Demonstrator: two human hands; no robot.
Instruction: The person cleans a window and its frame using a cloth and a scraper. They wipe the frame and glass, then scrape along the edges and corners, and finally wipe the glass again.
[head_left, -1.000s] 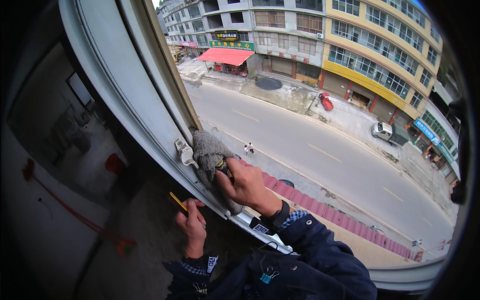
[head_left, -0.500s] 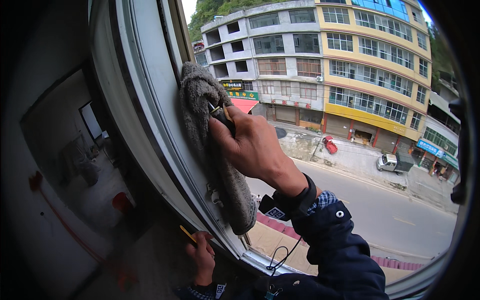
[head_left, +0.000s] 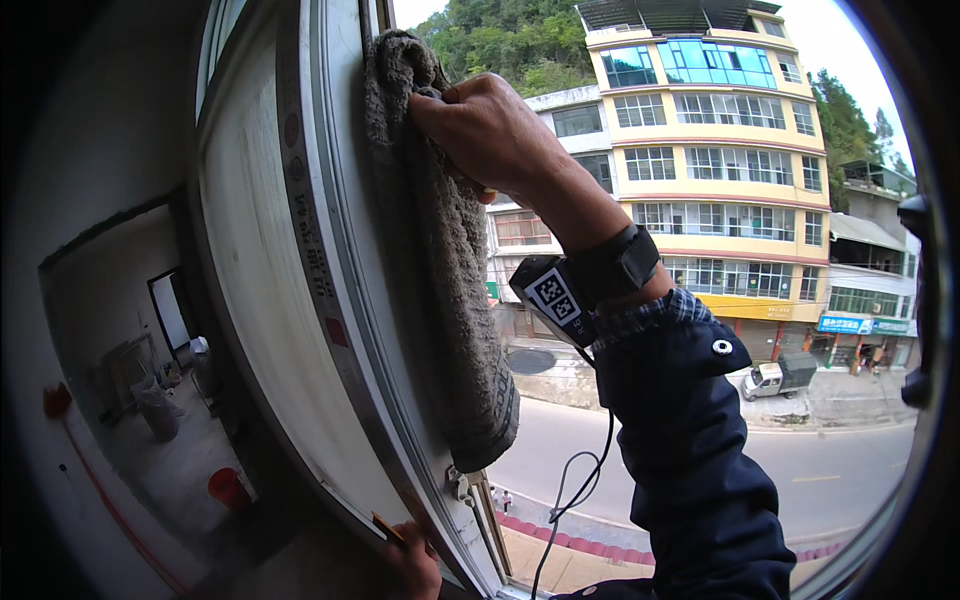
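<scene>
My right hand (head_left: pixel 490 135) is raised, its fingers closed at the upper part of a grey, fluffy towel (head_left: pixel 455 310). The long, folded towel lies along the white window frame (head_left: pixel 340 230), its printed end hanging low near a latch (head_left: pixel 461 486). A small yellowish bit shows under the hand; what else the fingers hold is hidden. Low down, inside the frame, my left hand (head_left: pixel 415 565) is closed around a thin, yellow, stick-like tool (head_left: pixel 388 527). Its lower part is cut off by the picture's edge.
A wristband with a black box (head_left: pixel 555 298) sits on my right wrist, its cable (head_left: pixel 580 480) hanging down. Beyond the window lie a road (head_left: pixel 760 465), a parked truck (head_left: pixel 785 378) and a yellow building (head_left: pixel 720 180). Inside are a red bucket (head_left: pixel 229 487) and a long-handled broom (head_left: pixel 58 402).
My right hand has moved up along the frame with the towel, and the view has tilted upward. The dark handle and metal stem seen earlier in the right hand are now hidden.
</scene>
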